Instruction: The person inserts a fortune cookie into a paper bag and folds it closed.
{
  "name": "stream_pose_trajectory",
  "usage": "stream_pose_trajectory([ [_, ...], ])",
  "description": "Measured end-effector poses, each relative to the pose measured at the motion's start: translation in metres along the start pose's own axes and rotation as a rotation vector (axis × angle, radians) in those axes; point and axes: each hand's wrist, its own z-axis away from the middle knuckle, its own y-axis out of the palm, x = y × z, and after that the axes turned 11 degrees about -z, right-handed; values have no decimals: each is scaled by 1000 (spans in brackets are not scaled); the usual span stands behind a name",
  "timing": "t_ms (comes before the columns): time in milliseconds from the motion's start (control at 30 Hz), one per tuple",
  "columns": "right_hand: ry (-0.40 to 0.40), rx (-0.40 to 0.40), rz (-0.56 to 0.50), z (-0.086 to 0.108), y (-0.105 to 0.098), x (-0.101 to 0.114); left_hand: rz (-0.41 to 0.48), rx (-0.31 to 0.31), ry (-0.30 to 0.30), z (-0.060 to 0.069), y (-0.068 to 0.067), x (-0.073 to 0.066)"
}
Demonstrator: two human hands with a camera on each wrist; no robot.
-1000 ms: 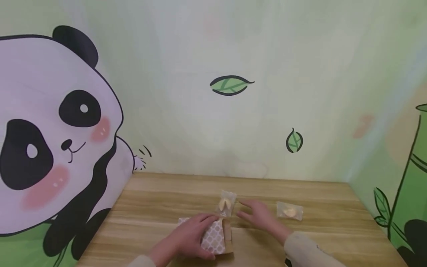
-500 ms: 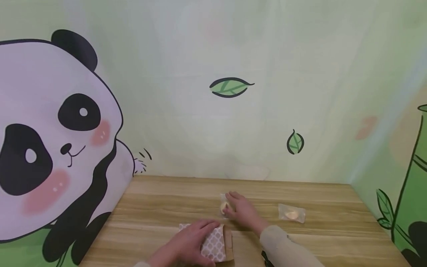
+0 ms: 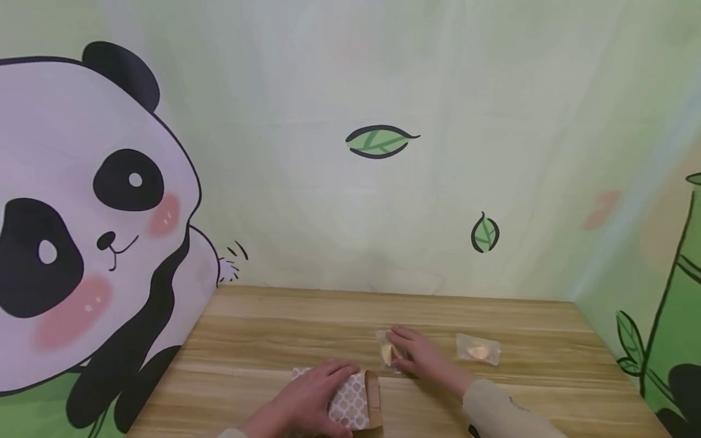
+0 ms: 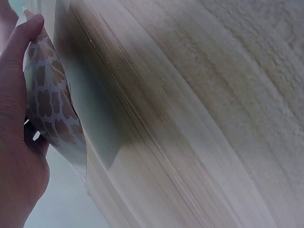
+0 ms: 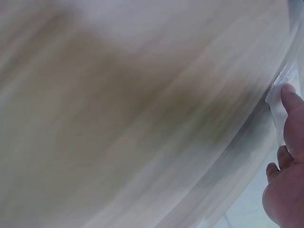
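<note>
A small paper box point(image 3: 350, 403) with a white-and-tan lattice print lies at the front of the table, its brown end facing right. My left hand point(image 3: 306, 398) grips it from above, fingers over the far side and thumb on the near side. The printed wall point(image 4: 50, 95) shows under that thumb in the left wrist view. Farther back, my right hand point(image 3: 427, 358) pinches a clear-wrapped fortune cookie point(image 3: 387, 354), partly hidden by the fingers. In the right wrist view, the thumb presses on the wrapper's crimped end point(image 5: 280, 107).
A second wrapped fortune cookie point(image 3: 478, 350) lies on the wooden table point(image 3: 263, 328) to the right of my right hand. Behind the table hangs a backdrop point(image 3: 306, 201) with a panda and leaves. A small dark object shows beside the right sleeve point(image 3: 498, 407).
My right hand has reached left to the nearer wrapped cookie, taken hold of it, and drawn it slightly right and towards me. The left hand stays on the box.
</note>
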Motion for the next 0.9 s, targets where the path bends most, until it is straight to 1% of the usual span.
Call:
stream_pose_trajectory([
  [167,-8,40,8,28,-11,-2,7,-2,-16,-2,1,-2],
  [267,-37,34,0,39,-14,-2,8,-13,-18,-4,2,-4],
  [333,-29,21,-25,44,-15,-1,10,-20,-12,-6,3,-5],
  [400,19,0,-84,48,-16,0,11,-23,-8,-8,4,-5],
  [467,107,-40,-158,49,-16,2,11,-24,-2,-10,5,-5],
  [600,289,-190,-306,46,-17,7,16,-27,7,-12,6,-4],
  [667,354,-251,-350,42,-17,8,19,-28,7,-12,6,-3],
  [733,391,-280,-376,37,-15,8,20,-30,7,-11,7,-3],
  [900,457,-289,-394,30,-8,6,33,-25,-3,-12,7,-5],
])
